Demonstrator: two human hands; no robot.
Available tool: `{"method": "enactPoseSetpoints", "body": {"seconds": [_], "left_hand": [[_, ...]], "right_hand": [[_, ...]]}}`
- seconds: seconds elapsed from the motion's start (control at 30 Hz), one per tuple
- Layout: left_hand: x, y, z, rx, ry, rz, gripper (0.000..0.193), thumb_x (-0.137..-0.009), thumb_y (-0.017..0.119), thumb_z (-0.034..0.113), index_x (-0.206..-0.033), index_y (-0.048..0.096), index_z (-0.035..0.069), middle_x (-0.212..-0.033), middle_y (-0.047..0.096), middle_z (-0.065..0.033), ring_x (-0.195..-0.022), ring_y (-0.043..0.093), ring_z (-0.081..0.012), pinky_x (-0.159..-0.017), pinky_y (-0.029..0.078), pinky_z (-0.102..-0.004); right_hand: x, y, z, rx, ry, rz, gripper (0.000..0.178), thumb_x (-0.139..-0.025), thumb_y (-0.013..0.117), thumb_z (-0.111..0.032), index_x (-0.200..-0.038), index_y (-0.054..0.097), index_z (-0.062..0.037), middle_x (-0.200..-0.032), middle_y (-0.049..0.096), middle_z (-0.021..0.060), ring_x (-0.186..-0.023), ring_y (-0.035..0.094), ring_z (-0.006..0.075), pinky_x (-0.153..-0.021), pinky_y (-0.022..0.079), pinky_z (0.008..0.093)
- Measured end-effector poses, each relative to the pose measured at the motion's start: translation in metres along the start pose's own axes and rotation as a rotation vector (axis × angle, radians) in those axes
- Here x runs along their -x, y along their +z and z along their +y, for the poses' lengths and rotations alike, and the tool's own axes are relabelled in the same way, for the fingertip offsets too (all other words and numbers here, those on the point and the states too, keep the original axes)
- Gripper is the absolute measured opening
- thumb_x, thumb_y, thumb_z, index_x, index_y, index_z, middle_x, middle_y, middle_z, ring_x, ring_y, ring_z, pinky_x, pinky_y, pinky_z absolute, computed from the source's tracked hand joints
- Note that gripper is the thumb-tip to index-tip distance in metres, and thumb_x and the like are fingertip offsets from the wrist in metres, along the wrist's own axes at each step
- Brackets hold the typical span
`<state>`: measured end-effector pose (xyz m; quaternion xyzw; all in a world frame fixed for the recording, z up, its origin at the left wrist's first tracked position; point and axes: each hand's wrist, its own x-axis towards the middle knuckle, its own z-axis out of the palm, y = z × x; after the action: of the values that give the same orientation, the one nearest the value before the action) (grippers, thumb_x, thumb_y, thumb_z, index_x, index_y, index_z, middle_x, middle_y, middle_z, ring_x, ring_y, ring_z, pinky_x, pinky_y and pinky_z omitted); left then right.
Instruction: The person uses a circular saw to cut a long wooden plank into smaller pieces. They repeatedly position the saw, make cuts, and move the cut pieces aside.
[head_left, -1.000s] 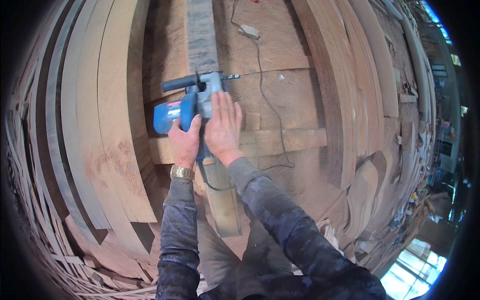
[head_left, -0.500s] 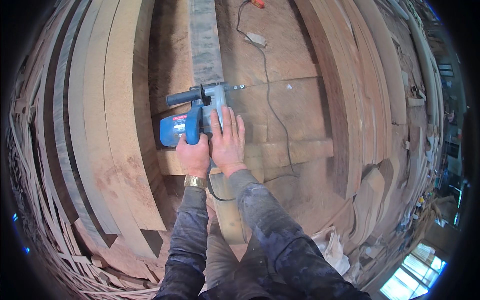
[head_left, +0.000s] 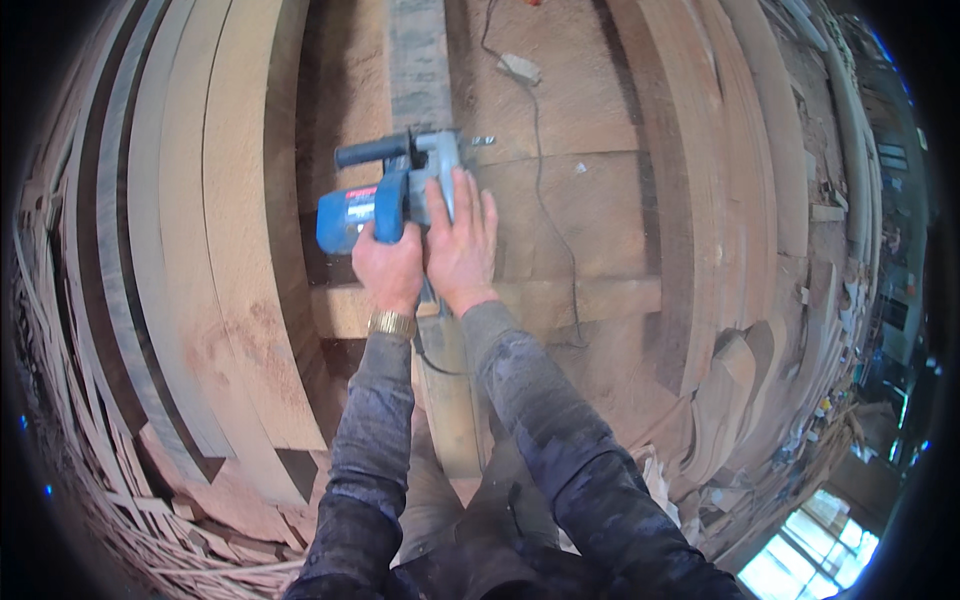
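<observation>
A blue and grey circular saw [head_left: 345, 220] rests on a long beam [head_left: 420, 70], whose far part is grey and weathered. My left hand [head_left: 388, 265], with a gold watch at the wrist, is wrapped round the saw's blue rear handle. On the saw's grey housing my right hand [head_left: 462, 235] lies flat, fingers stretched forward and slightly apart. A black side handle sticks out to the left, touched by neither hand. The blade is hidden. Behind the saw, the near part of the beam [head_left: 452, 410] shows pale yellow wood between my legs.
A crosspiece [head_left: 580, 305] runs under the beam. Thick curved-looking planks [head_left: 235, 200] stand along the left, more boards [head_left: 690, 200] along the right. A dark cord [head_left: 540, 170] with a pale block [head_left: 519, 68] snakes over the dusty floor. Scrap wood lies at both sides.
The saw and both hands have moved forward along the beam, away from me. More of the pale near part shows behind the saw. My grip looks the same.
</observation>
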<state>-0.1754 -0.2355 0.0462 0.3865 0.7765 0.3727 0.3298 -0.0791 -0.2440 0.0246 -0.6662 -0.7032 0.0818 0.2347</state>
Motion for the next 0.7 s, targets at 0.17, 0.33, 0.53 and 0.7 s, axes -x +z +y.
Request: {"method": "enactPoseSetpoints", "body": {"seconds": [0.17,0.33,0.53,0.7], "left_hand": [[-0.017,0.008,0.008,-0.03,0.05,0.02,0.032,-0.076,0.07,0.029,-0.078,0.067,-0.003,-0.074,0.067,-0.0268,-0.07,0.067,-0.0407,-0.071,0.052,-0.047],[-0.034,0.014,0.02,-0.095,0.007,-0.004,0.035,-0.073,0.07,0.029,-0.087,0.072,-0.004,-0.082,0.071,-0.0283,-0.084,0.071,-0.0454,-0.079,0.057,-0.0497],[-0.044,0.018,0.03,-0.112,-0.007,-0.019,0.035,-0.072,0.069,0.027,-0.088,0.072,-0.004,-0.086,0.072,-0.0289,-0.088,0.072,-0.045,-0.083,0.057,-0.0492],[-0.055,0.024,0.035,-0.125,0.032,0.023,0.035,-0.071,0.07,0.03,-0.083,0.074,-0.002,-0.083,0.072,-0.0271,-0.084,0.072,-0.0449,-0.081,0.057,-0.0482]], "right_hand": [[-0.019,0.005,0.004,0.023,-0.011,0.024,0.058,-0.089,0.059,-0.017,-0.146,0.05,-0.0075,-0.153,0.041,0.0234,-0.146,0.038,0.0379,-0.12,0.024,0.056],[-0.039,0.011,0.011,0.082,-0.071,0.112,0.058,-0.087,0.063,-0.019,-0.143,0.053,-0.0072,-0.149,0.045,0.0233,-0.142,0.042,0.038,-0.118,0.028,0.0557],[-0.055,0.014,0.016,0.056,-0.109,0.142,0.058,-0.086,0.062,-0.018,-0.142,0.053,-0.0064,-0.148,0.047,0.0246,-0.141,0.043,0.0385,-0.118,0.026,0.0561],[-0.068,0.012,0.018,0.056,-0.128,0.177,0.051,-0.093,0.056,-0.022,-0.141,0.055,-0.0043,-0.145,0.05,0.0265,-0.138,0.044,0.0416,-0.114,0.035,0.0529]]}}
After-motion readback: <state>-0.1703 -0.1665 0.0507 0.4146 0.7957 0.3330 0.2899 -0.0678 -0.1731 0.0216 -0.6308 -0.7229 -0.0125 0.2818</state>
